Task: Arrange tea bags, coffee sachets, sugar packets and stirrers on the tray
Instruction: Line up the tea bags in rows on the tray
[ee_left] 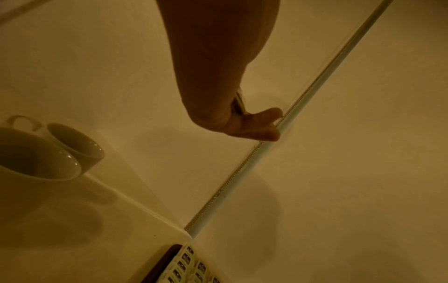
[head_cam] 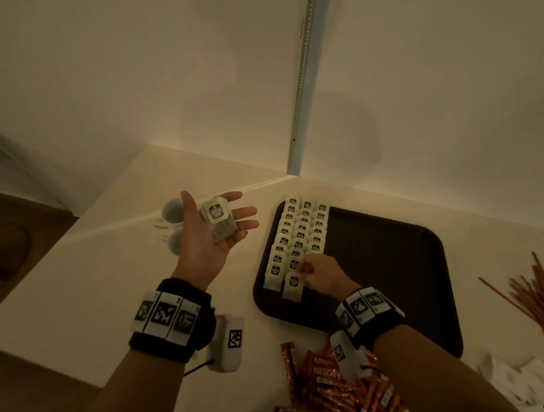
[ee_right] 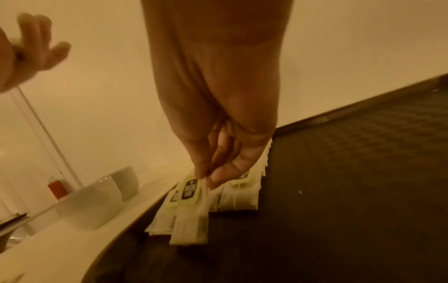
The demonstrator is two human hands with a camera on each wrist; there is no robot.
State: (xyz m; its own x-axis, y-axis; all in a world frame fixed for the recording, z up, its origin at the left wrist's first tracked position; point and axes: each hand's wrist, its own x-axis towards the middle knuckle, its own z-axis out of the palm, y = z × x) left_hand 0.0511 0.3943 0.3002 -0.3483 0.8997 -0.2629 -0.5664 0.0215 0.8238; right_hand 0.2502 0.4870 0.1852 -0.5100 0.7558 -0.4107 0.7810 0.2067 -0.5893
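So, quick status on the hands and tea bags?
Left hand open, tea bags on palm. Right hand pinching one onto tray. Nothing blocking.

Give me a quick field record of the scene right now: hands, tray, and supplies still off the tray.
left hand: palm up, tea bag stack resting on it
right hand: pinching a tea bag at the near end of the middle row
tray: three tea bag rows along left side
coffee sachets: on counter, near side
stirrers: on counter, right
cups: left of tray
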